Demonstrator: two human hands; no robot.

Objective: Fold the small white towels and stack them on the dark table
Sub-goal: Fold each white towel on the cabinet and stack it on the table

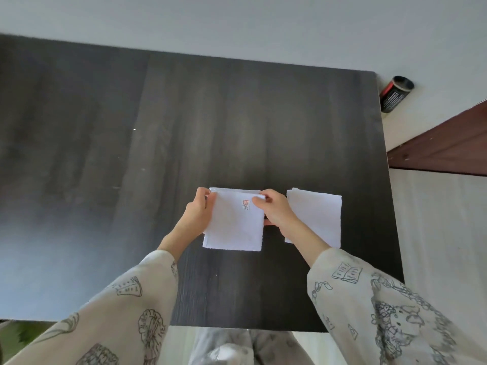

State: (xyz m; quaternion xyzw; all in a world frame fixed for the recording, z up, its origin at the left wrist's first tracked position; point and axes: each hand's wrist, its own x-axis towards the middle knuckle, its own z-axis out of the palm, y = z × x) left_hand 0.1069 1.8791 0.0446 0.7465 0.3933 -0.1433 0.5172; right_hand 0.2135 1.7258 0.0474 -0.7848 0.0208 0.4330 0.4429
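Head view, looking down past two printed sleeves onto the dark table (184,127), and here is the picture: a folded white towel (234,227) sits between both hands, its small red label (245,203) facing up near the far edge. The left hand (199,210) has the far-left corner at about ten o'clock of the towel, fingers curled over the edge and pinching it. The right hand (274,210) pinches the far-right corner at about two o'clock, thumb on top of the cloth, fingers tucked behind. The near edge hangs or lies toward six o'clock; whether it touches the tabletop I cannot tell. Now the relation that matters: at three o'clock from the held towel, just beside it and partly under the right wrist, lies the finished stack of folded towels (319,217), flat on the table and showing layered edges at its far-left corner. The two are close in shape, near square, edges running roughly parallel. The right hand is the nearer one to that stack, so a sideways carry toward three o'clock looks like the likely call, with corners to be lined up on landing. Off the table at one o'clock stands a black can (395,94) on the pale floor, well apart from the action.
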